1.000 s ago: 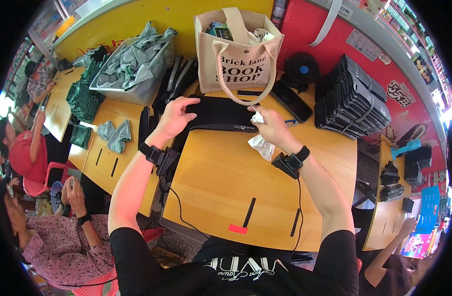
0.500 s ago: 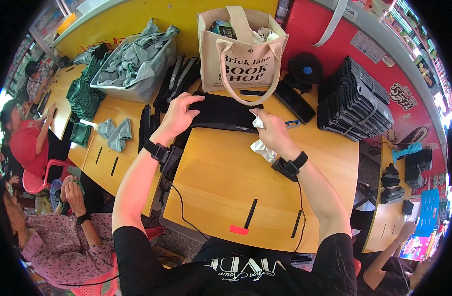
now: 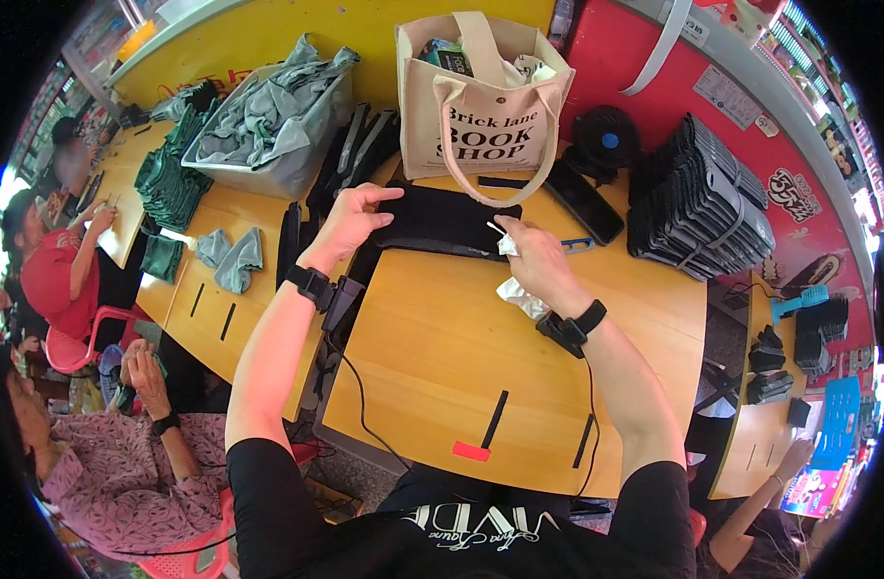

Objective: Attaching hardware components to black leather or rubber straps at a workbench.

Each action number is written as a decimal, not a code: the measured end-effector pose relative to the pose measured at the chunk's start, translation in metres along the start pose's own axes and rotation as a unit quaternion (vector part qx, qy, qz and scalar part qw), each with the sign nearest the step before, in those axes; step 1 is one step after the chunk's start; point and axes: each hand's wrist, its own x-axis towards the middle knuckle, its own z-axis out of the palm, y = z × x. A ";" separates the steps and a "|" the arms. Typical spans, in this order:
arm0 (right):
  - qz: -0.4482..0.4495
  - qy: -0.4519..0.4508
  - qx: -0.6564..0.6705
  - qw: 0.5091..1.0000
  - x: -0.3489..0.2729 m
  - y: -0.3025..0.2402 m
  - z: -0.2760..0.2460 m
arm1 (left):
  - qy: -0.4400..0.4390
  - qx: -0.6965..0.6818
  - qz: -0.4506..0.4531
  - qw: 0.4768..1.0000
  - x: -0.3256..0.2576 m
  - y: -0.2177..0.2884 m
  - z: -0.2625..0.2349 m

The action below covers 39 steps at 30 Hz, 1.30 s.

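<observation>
A flat black fabric item (image 3: 442, 220) lies across the far side of the wooden table (image 3: 442, 376). My left hand (image 3: 350, 220) rests on its left end with fingers spread, pressing it down. My right hand (image 3: 534, 259) hovers at the item's right end and grips a crumpled white cloth (image 3: 519, 294), part of it hanging below the palm. Both wrists wear black bands with small black units, and a thin cable runs from the left one toward my body.
A beige tote bag (image 3: 485, 106) stands behind the black item. A grey bin of grey cloths (image 3: 268, 130) is at the far left, a stack of black items (image 3: 698, 207) at the right, a small black fan (image 3: 606, 145) between. People sit at the left.
My left hand has slid slightly right along the black item. My right hand has kept hold of the white cloth and shifted a little toward the item's right end.
</observation>
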 end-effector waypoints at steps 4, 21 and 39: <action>-0.003 -0.013 -0.025 1.000 -0.001 0.000 -0.002 | 0.006 0.011 0.006 1.000 -0.002 0.004 0.005; 0.030 -0.035 -0.066 0.997 -0.004 -0.005 -0.002 | -0.059 0.449 0.212 0.866 -0.004 0.034 0.038; -0.099 0.044 -0.204 0.973 0.003 -0.045 0.012 | -0.122 0.356 0.139 0.916 0.000 0.008 0.033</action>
